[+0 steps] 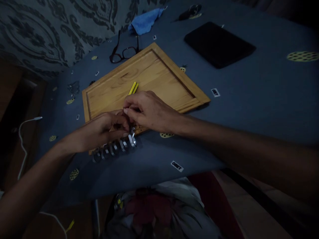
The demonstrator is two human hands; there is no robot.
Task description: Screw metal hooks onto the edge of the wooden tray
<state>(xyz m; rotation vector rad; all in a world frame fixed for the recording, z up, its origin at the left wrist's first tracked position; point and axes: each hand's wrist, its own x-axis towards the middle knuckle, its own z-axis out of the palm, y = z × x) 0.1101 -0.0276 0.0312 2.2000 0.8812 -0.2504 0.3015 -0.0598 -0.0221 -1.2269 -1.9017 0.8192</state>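
Note:
A wooden board (pixel 159 71) with a raised rim lies on the table, and curved metal hooks (pixel 122 145) stand in a row along its near edge. My left hand (pixel 104 127) rests over that edge with fingers curled, its thumb beside the rightmost hook. Against it, my right hand (pixel 152 111) is closed in a pinch, thumb and forefinger together over the board. What lies between the fingers of either hand is too small and dark to make out. Just beyond the right fingers, a yellow stick with dark stripes (pixel 133 88) shows on the board, its lower end hidden.
Eyeglasses (pixel 124 54) lie past the board's far edge, near a blue cloth (pixel 147 21). A flat black case (pixel 219 44) is at the back right, with a dark tool (pixel 189 12) behind it. A small clear bag (pixel 73 88) sits left. A white cable (pixel 22 142) hangs at far left.

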